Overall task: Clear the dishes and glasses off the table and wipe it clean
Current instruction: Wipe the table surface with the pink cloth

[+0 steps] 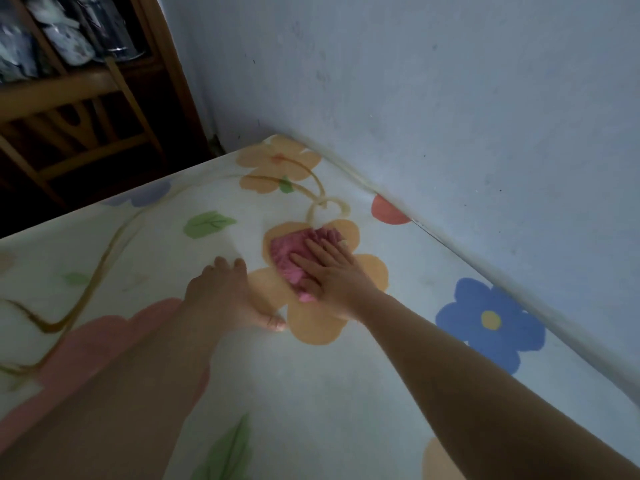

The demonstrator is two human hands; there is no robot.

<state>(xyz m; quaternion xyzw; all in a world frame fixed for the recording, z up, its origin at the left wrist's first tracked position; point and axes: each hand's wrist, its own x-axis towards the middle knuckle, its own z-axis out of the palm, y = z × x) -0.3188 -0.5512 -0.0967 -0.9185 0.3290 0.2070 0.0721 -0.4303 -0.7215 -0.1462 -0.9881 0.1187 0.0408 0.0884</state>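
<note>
Both hands lie flat on the table [311,393], right hand [332,268] pressing the pink cloth [289,258], left hand [221,292] bracing empty; hard strokes could ruck the loose flowered cover.

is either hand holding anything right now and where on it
The right hand presses flat on the near, right part of the pink cloth, not gripping it. The left hand rests on the table, holding nothing.
</note>
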